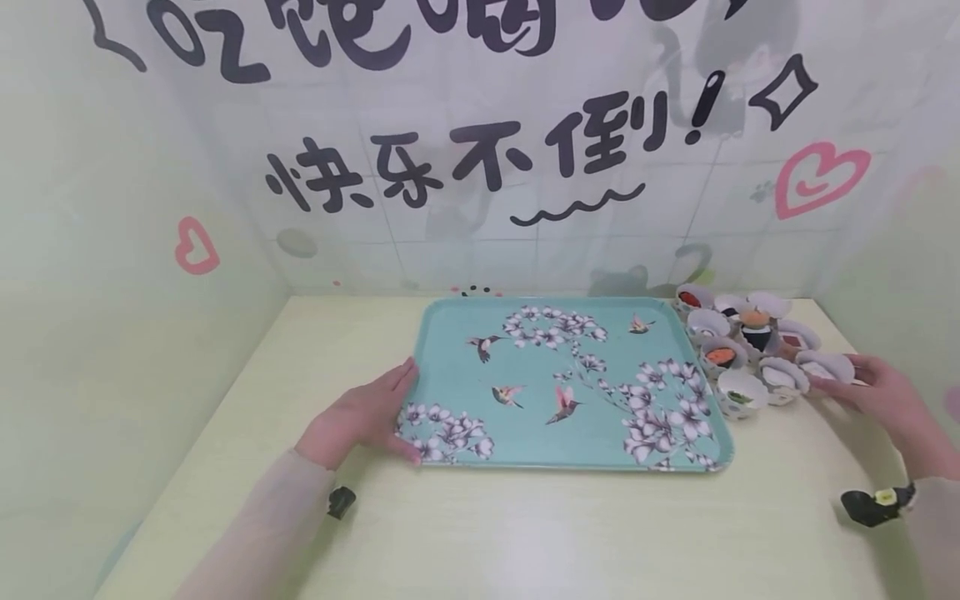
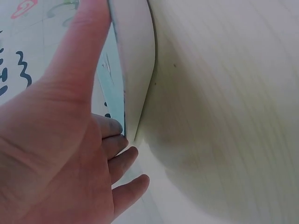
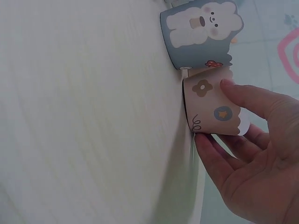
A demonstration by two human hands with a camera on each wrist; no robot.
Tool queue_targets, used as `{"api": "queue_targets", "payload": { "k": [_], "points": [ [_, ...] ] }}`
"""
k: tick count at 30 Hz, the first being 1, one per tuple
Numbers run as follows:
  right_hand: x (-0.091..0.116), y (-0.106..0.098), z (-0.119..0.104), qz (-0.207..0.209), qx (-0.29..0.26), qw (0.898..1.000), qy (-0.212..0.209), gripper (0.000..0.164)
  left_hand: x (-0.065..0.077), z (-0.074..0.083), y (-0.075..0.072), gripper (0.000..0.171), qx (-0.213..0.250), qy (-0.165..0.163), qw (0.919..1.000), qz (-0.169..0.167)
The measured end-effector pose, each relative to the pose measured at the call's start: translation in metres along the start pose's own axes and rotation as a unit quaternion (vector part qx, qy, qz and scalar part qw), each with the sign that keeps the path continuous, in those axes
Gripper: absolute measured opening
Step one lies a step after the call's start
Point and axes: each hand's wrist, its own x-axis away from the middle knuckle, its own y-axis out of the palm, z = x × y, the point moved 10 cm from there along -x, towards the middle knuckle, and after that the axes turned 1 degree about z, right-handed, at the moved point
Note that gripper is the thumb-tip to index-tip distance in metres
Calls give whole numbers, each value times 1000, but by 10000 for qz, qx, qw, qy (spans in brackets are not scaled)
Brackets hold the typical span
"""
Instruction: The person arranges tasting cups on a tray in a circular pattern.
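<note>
A turquoise tray [image 1: 480, 375] printed with birds and blossoms lies flat on the table. My left hand [image 1: 371, 417] rests at its near left corner, thumb at the front rim and fingers along the left side. In the left wrist view, the fingers [image 2: 122, 165] look fairly straight beside the tray's pale outer wall [image 2: 135, 56]. At the right end of the paper cup group, my right hand [image 1: 885, 392] holds a pinkish scallop-edged paper cup [image 3: 205, 105] between thumb and fingers. A blue paper cup with a bear [image 3: 201, 35] stands beside it.
Several paper cups crowd against the tray's right edge, some with sushi-like pieces inside, such as an orange-topped piece [image 1: 722, 357] and a dark-wrapped piece [image 1: 757, 335]. Behind the table [image 1: 525, 533] hangs a printed backdrop [image 1: 465, 233]; pale walls close both sides.
</note>
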Motion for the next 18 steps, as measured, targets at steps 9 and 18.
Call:
{"api": "queue_targets", "payload": {
  "k": [9, 18],
  "points": [
    [2, -2, -3, 160, 224, 9994, 192, 80, 1, -2, 0, 137, -150, 141, 9997, 151],
    [10, -7, -7, 312, 290, 9987, 293, 82, -1, -3, 1, 137, -284, 191, 9993, 168]
  ]
}}
